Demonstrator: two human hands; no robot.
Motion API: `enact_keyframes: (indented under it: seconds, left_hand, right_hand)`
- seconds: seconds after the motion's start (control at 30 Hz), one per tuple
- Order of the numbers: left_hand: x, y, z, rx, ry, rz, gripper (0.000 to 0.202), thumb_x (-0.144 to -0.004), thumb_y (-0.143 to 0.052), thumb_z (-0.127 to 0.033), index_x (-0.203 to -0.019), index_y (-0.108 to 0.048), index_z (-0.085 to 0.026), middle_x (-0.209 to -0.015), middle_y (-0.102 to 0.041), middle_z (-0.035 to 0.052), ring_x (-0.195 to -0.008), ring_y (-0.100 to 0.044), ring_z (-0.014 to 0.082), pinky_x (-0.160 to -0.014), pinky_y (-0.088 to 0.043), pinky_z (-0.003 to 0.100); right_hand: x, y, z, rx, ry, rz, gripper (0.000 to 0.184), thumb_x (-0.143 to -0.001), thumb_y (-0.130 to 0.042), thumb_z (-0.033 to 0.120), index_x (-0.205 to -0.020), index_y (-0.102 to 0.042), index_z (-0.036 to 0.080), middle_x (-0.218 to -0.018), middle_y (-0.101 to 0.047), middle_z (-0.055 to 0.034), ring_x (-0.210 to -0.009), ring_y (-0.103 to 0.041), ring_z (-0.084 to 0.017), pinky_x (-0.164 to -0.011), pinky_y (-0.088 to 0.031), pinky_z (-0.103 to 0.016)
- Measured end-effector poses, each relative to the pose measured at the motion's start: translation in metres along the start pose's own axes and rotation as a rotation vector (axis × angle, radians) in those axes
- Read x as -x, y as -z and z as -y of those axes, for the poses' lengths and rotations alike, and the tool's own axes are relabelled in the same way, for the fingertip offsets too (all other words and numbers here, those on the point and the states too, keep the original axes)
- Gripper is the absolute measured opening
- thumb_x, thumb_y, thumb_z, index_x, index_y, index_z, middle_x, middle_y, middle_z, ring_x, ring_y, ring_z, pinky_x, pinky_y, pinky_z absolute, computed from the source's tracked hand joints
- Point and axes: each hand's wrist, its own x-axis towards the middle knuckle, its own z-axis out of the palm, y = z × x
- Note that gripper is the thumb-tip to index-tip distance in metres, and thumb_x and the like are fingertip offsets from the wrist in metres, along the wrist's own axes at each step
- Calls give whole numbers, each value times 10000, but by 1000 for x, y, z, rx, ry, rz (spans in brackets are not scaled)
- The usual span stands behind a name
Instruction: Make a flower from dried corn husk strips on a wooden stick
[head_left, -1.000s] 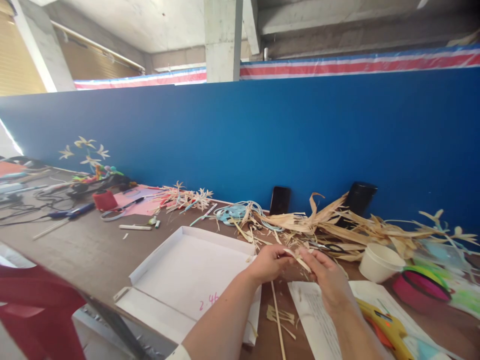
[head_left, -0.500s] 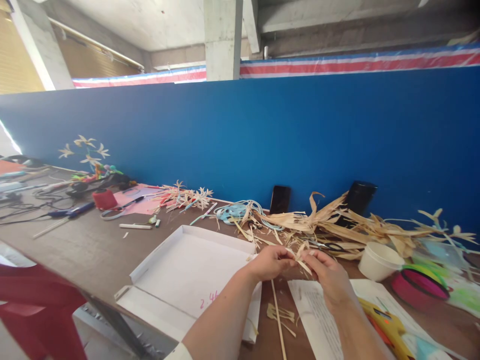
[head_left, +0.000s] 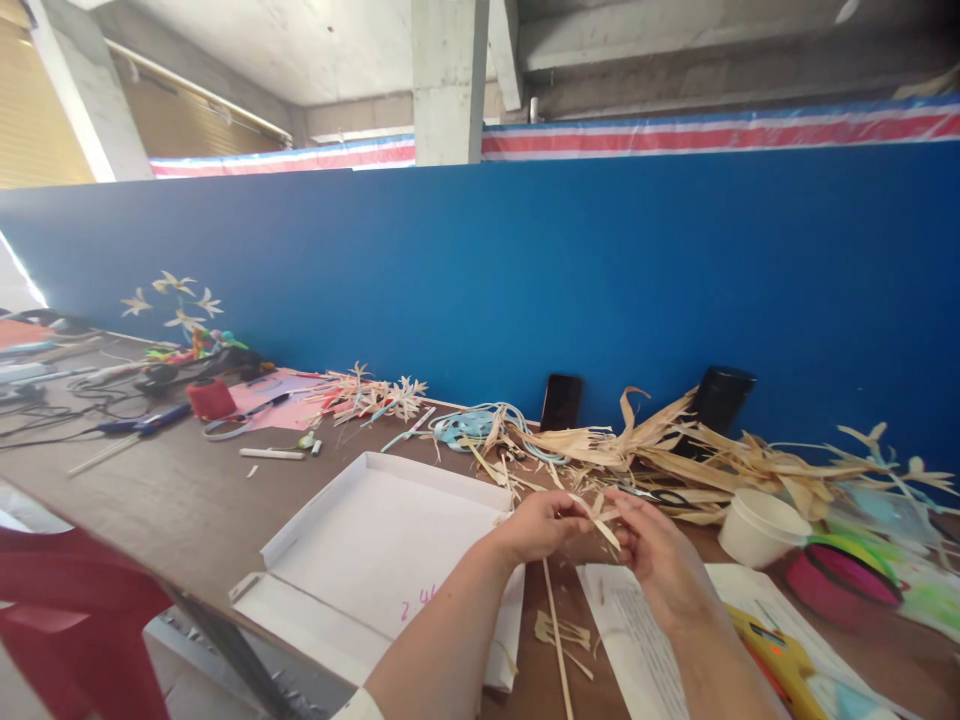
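Observation:
Pinched in the closed fingers of my left hand (head_left: pixel 540 525) is a small pale piece of dried corn husk (head_left: pixel 599 514), its narrow strips spreading like petals. My right hand (head_left: pixel 656 550) meets it from the other side, fingers curled at a strip's end; the exact contact is partly hidden. A thin pale stick (head_left: pixel 556 635) runs below my left hand, and whether the two are joined I cannot tell. Cut husk scraps (head_left: pixel 561 630) lie beside the stick. Behind my hands spreads a heap of dried corn husks (head_left: pixel 622 440), with scissors (head_left: pixel 664 496) among them.
An open white box (head_left: pixel 390 540) lies left of my arms. To the right are a white cup (head_left: pixel 763 528), a pink bowl (head_left: pixel 840 585), a printed sheet (head_left: pixel 626 625) and a yellow glue gun (head_left: pixel 776 650). A phone (head_left: pixel 562 402) leans on the blue partition (head_left: pixel 450 280).
My right hand has shifted slightly and its fingers have changed their grip, showing more of the husk strips. My left hand stays nearly still.

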Motion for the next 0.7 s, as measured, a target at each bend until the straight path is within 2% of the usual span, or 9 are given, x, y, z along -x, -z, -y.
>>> enact_keyframes:
  seconds: [0.13, 0.27, 0.43, 0.6, 0.7]
  left_hand:
    - [0, 3, -1, 156, -39, 52, 330, -654, -669, -397, -818, -645, -111, -745, -598, 35, -681, -515, 120, -680, -395, 237]
    - [2, 6, -8, 281, -98, 101, 312, -645, -696, -364, -819, -643, -110, -768, -582, 33, -720, -510, 120, -706, -384, 235]
    - [8, 8, -17, 345, -31, 205, 313, -627, -723, -321, -844, -642, -110, -828, -588, 48, -762, -522, 130, -741, -384, 251]
    - [13, 11, -20, 400, 72, 382, 346, -606, -737, -356, -806, -618, -99, -766, -607, 63, -662, -525, 118, -655, -377, 248]
    - [14, 13, -18, 436, 135, 458, 327, -604, -745, -329, -793, -617, -95, -745, -606, 62, -604, -500, 90, -584, -342, 220]
  right_hand:
    - [5, -1, 8, -206, 74, 83, 293, -738, -612, 341, -1002, -629, 216, -750, -527, 6, -559, -427, -87, -436, -361, -188]
    - [9, -2, 11, -281, 108, 158, 267, -780, -561, 337, -995, -639, 198, -754, -509, -6, -589, -420, -89, -448, -373, -192]
    - [8, 0, 9, -256, 133, 192, 249, -794, -543, 338, -958, -660, 191, -773, -545, -19, -620, -437, -95, -491, -397, -201]
    - [8, 1, 7, -137, 73, 136, 194, -733, -624, 316, -881, -693, 213, -912, -628, -39, -784, -528, -152, -607, -441, -236]
    - [12, 0, 8, -59, -2, 277, 215, -745, -607, 328, -905, -697, 216, -968, -647, -61, -865, -558, -211, -701, -451, -314]
